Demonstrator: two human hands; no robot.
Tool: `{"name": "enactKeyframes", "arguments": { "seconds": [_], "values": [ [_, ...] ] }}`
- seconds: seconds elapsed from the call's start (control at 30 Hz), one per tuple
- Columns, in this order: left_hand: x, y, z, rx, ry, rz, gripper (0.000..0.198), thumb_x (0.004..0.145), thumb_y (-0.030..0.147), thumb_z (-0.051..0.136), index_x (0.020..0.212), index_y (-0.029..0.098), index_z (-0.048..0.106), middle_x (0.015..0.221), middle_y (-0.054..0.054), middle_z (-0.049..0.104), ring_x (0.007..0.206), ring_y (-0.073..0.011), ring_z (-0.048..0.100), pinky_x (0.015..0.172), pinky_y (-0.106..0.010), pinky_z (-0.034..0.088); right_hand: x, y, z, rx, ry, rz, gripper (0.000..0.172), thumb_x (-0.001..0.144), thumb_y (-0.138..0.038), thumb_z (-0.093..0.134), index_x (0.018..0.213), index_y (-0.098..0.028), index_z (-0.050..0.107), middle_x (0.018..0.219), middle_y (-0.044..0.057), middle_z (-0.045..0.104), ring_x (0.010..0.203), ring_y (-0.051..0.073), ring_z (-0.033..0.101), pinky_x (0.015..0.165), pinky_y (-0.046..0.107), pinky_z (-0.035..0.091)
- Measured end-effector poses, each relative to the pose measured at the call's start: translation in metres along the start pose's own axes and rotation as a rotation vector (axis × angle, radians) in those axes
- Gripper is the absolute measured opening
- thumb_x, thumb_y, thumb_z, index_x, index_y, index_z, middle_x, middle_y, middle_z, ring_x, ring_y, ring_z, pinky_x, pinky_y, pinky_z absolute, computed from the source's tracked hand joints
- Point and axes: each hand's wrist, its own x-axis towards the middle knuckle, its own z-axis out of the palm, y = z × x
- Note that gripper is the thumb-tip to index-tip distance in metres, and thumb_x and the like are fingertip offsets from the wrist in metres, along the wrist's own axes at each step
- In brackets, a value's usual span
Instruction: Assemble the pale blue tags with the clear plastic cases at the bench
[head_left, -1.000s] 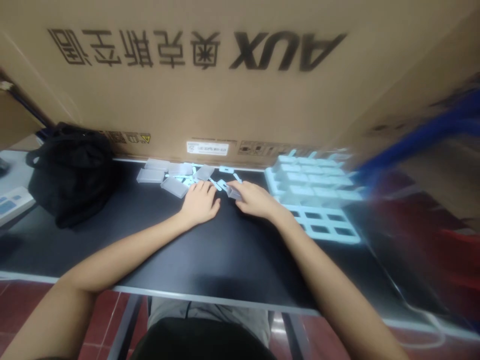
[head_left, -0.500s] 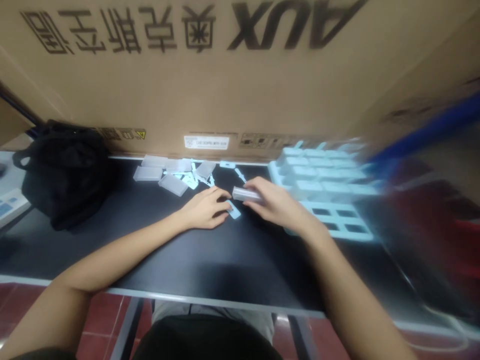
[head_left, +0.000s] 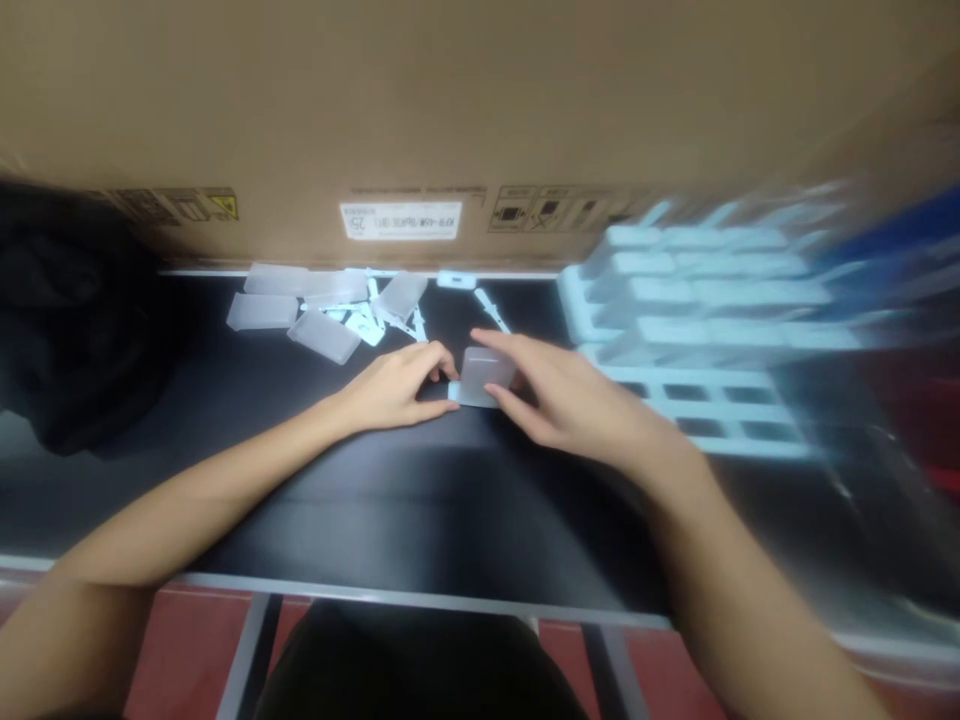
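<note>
Gripping a small translucent frosted plastic box (head_left: 486, 376) between thumb and fingers, the person's right hand (head_left: 570, 405) is curled partly closed around it, holding it low over the black tabletop (head_left: 390, 500). The box sits just left of the pale blue moulded plastic tray (head_left: 675, 330), whose compartments are blurred in this view. The left hand (head_left: 396, 385) lies loosely curled on the tabletop on the far side of the box from the tray, its fingertips meeting the box's left edge, where a small pale blue flat piece (head_left: 453, 392) peeks out beneath; whether the left fingers pinch that piece cannot be told.

To do the step well, the person would probably do best to keep the box level and steady, let the left fingers guide the small piece square to the box, and press evenly rather than at one corner, since thin plastic likely flexes or slips.

Further from the tray than the hands, scattered translucent plastic boxes and small parts (head_left: 322, 315) lie against a large brown cardboard carton (head_left: 480, 120), and a black bag (head_left: 67, 320) sits well apart from the tray.
</note>
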Motion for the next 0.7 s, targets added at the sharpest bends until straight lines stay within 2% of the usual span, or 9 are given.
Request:
{"name": "enactKeyframes", "arguments": {
  "seconds": [0.13, 0.27, 0.43, 0.6, 0.7],
  "values": [
    [-0.001, -0.002, 0.002, -0.004, 0.009, -0.009, 0.035, 0.094, 0.046, 0.072, 0.114, 0.023, 0.056, 0.105, -0.004, 0.067, 0.096, -0.0202, 0.068, 0.084, -0.032, 0.056, 0.003, -0.001, 0.007, -0.015, 0.004, -0.034, 0.043, 0.106, -0.028, 0.047, 0.149, -0.026, 0.051, 0.128, 0.01, 0.073, 0.114, 0.027, 0.072, 0.095, 0.046, 0.061],
    [0.0, -0.003, 0.003, -0.02, 0.025, -0.015, 0.036, 0.094, 0.047, 0.073, 0.114, 0.022, 0.055, 0.105, -0.004, 0.068, 0.094, -0.02, 0.068, 0.083, -0.032, 0.056, 0.004, -0.001, 0.011, -0.047, -0.007, 0.0, 0.038, 0.104, -0.028, 0.051, 0.141, -0.024, 0.055, 0.125, 0.009, 0.074, 0.102, 0.026, 0.075, 0.085, 0.04, 0.061],
    [0.0, -0.002, 0.002, -0.042, 0.038, -0.025, 0.035, 0.093, 0.045, 0.074, 0.111, 0.022, 0.056, 0.102, -0.003, 0.068, 0.093, -0.0201, 0.068, 0.082, -0.031, 0.055, 0.007, -0.008, 0.011, -0.056, -0.071, 0.059, 0.024, 0.1, -0.023, 0.055, 0.123, -0.023, 0.059, 0.101, 0.006, 0.075, 0.083, 0.023, 0.074, 0.069, 0.03, 0.054],
    [-0.001, 0.002, -0.001, 0.026, 0.005, -0.047, 0.035, 0.095, 0.046, 0.069, 0.116, 0.021, 0.056, 0.109, -0.007, 0.068, 0.099, -0.0243, 0.068, 0.083, -0.036, 0.056, 0.01, -0.015, 0.01, -0.031, -0.134, 0.1, 0.015, 0.101, -0.023, 0.052, 0.115, -0.021, 0.055, 0.093, 0.005, 0.073, 0.075, 0.021, 0.072, 0.064, 0.028, 0.048],
    [-0.001, 0.001, -0.001, -0.009, 0.036, -0.033, 0.035, 0.094, 0.041, 0.07, 0.119, 0.022, 0.057, 0.112, -0.007, 0.068, 0.102, -0.025, 0.068, 0.087, -0.038, 0.056, 0.01, -0.012, 0.015, 0.063, -0.122, 0.088, 0.022, 0.1, -0.022, 0.052, 0.122, -0.022, 0.054, 0.103, 0.006, 0.074, 0.086, 0.022, 0.073, 0.072, 0.03, 0.052]
  ]
}}
